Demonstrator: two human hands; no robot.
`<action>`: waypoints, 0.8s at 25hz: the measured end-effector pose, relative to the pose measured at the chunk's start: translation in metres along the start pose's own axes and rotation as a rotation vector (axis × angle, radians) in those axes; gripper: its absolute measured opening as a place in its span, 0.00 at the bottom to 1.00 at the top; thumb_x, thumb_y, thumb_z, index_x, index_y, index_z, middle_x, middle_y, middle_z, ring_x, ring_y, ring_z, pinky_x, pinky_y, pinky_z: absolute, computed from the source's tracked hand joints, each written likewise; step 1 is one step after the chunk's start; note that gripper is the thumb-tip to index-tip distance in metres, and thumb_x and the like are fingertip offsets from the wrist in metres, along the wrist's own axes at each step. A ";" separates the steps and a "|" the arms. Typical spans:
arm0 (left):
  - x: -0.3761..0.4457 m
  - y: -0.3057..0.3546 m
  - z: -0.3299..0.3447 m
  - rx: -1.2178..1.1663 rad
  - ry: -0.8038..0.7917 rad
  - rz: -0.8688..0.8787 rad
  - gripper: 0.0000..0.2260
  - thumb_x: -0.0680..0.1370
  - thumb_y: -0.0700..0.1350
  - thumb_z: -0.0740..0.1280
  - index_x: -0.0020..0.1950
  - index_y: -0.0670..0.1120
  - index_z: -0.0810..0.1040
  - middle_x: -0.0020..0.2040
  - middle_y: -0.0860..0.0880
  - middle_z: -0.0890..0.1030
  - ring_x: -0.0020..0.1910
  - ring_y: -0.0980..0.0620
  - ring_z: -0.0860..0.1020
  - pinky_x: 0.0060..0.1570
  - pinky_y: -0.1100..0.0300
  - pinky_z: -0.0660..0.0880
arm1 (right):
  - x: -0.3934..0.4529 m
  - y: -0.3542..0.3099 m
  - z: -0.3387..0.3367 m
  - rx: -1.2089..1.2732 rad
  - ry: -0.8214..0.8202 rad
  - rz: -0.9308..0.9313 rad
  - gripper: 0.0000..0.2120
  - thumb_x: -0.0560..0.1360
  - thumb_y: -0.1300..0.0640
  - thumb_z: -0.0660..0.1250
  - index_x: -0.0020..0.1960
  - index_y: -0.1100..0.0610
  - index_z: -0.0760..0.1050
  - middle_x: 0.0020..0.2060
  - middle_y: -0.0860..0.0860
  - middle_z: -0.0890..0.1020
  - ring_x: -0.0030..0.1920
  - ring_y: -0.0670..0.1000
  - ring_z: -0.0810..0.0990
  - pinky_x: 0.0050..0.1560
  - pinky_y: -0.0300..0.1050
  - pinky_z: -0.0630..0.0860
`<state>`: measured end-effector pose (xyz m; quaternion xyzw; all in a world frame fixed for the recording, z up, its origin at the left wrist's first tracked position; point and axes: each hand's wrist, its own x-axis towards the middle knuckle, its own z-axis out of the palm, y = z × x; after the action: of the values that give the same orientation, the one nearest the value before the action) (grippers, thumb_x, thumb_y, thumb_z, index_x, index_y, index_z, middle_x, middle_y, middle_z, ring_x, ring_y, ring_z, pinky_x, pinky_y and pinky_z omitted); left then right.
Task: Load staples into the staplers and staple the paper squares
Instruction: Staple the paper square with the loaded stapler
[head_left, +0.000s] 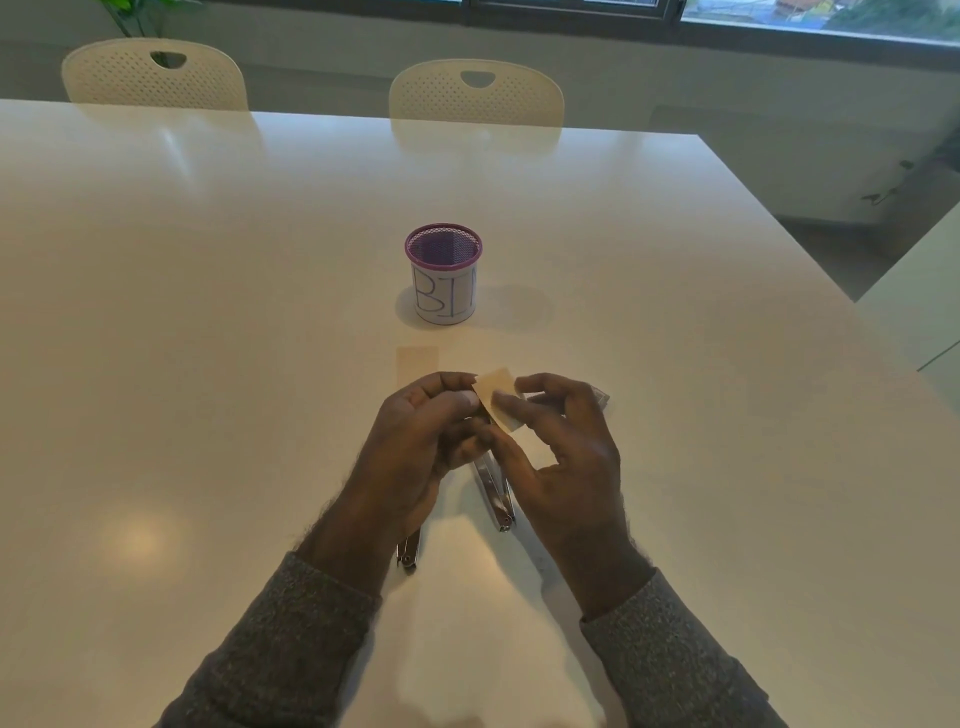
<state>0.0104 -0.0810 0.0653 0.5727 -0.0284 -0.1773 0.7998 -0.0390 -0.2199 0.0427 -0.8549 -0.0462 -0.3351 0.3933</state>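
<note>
Now both hands meet just above the glossy white table (208, 312). The left hand (415, 441) and the right hand (566, 457) pinch a small, matte, cream paper square (497, 392) between thumbs and fingertips, holding it tilted over a slim chrome stapler (493, 486) lying flat beneath them. A second metal stapler's (408, 557) end peeks out under the left wrist. Another pale paper strip (415, 361) lies flat just beyond the hands. Farther off stands a purple mesh cup (444, 275), round, wrapped in white paper. Grey knitted sleeves (291, 639) cover both forearms.
</note>
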 end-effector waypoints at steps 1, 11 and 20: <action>0.001 0.001 -0.001 -0.001 -0.013 0.004 0.09 0.77 0.43 0.68 0.57 0.43 0.79 0.47 0.44 0.86 0.43 0.46 0.86 0.39 0.59 0.81 | 0.000 0.001 0.001 0.015 -0.001 0.011 0.18 0.72 0.49 0.69 0.58 0.57 0.81 0.57 0.54 0.79 0.55 0.39 0.72 0.53 0.25 0.72; 0.001 -0.003 -0.003 0.114 0.055 0.082 0.13 0.67 0.49 0.73 0.51 0.51 0.84 0.48 0.45 0.87 0.45 0.46 0.86 0.39 0.59 0.82 | 0.005 0.000 -0.003 0.258 -0.002 0.229 0.14 0.73 0.48 0.69 0.56 0.52 0.79 0.48 0.43 0.81 0.45 0.41 0.82 0.43 0.29 0.77; 0.002 -0.008 0.000 0.289 0.118 0.130 0.05 0.74 0.46 0.72 0.49 0.51 0.81 0.47 0.49 0.86 0.44 0.51 0.86 0.39 0.61 0.82 | 0.010 0.004 -0.009 0.567 -0.114 0.599 0.05 0.72 0.58 0.74 0.48 0.54 0.83 0.37 0.47 0.87 0.37 0.48 0.86 0.38 0.35 0.80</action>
<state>0.0106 -0.0836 0.0574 0.6881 -0.0435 -0.0854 0.7193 -0.0355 -0.2310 0.0504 -0.7057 0.0924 -0.1321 0.6899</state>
